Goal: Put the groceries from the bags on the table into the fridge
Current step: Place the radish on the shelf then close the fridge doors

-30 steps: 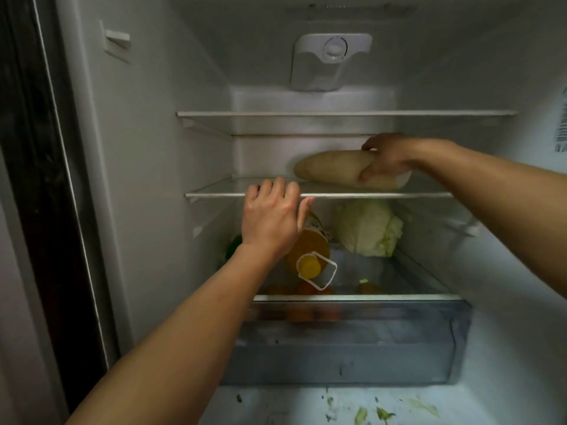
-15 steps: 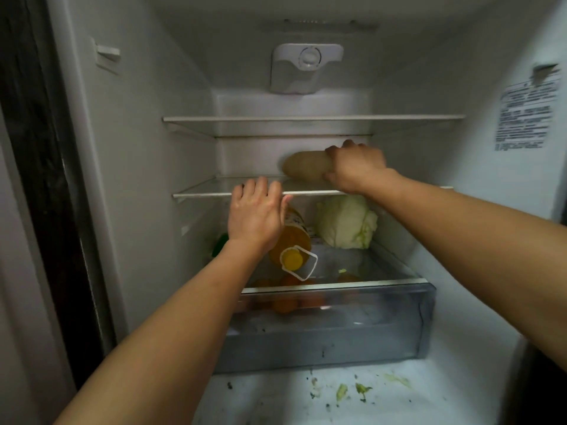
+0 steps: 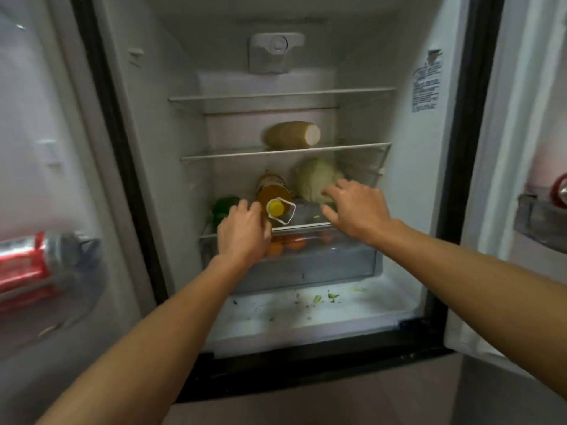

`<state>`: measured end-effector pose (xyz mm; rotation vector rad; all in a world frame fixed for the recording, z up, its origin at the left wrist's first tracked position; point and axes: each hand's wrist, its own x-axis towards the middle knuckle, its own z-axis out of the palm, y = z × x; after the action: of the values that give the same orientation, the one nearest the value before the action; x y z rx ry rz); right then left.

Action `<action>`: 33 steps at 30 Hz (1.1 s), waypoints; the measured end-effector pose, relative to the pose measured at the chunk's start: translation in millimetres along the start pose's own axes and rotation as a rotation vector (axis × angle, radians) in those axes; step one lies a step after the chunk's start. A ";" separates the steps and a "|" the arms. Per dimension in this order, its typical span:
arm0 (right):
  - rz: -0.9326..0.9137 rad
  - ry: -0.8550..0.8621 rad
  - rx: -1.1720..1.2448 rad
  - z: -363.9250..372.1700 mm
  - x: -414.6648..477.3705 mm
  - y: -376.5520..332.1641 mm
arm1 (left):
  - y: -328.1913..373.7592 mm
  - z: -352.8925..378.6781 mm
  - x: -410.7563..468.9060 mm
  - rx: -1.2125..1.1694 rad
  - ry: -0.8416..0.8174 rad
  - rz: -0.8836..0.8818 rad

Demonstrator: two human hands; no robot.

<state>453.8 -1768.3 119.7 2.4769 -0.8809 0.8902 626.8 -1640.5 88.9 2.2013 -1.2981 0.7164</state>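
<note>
Lying crosswise on the middle shelf of the fridge, toward its back edge, one pale root is recorded, cut end to the right, held by nothing.

Lower shelf: a cabbage at the right back corner; a bottle of yellow liquid laid down, cap at the front edge; a green item at the left, not identified. Oranges are seen in the drawer below.

Right hand: fingers spread and empty, in front of the cabbage. Left hand: fingers loosely bent beside the cap, nothing seen to be held.

Handling, as judged: the root is taken to be firm, fairly heavy and inclined to roll, so it is best grasped round the middle. The cabbage is dense but sheds leaves and should be cupped from beneath. The bottle is probably heavy and smooth; its neck loop is the surest hold.
</note>
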 end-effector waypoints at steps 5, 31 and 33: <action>-0.102 -0.052 0.164 5.9 -68.1 -49.7 | -9.5 -40.1 -113.4 -0.070 0.067 -0.019; -0.465 0.056 0.466 -47.0 -240.3 -379.1 | -277.5 -238.9 -302.1 -0.180 0.212 -0.374; -0.437 0.076 0.467 -49.3 -245.0 -365.6 | -277.0 -238.3 -293.7 -0.234 0.214 -0.321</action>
<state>525.8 -1366.6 -52.4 2.8294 -0.0870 1.1089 706.5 -1181.5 36.9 2.0148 -0.8507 0.6194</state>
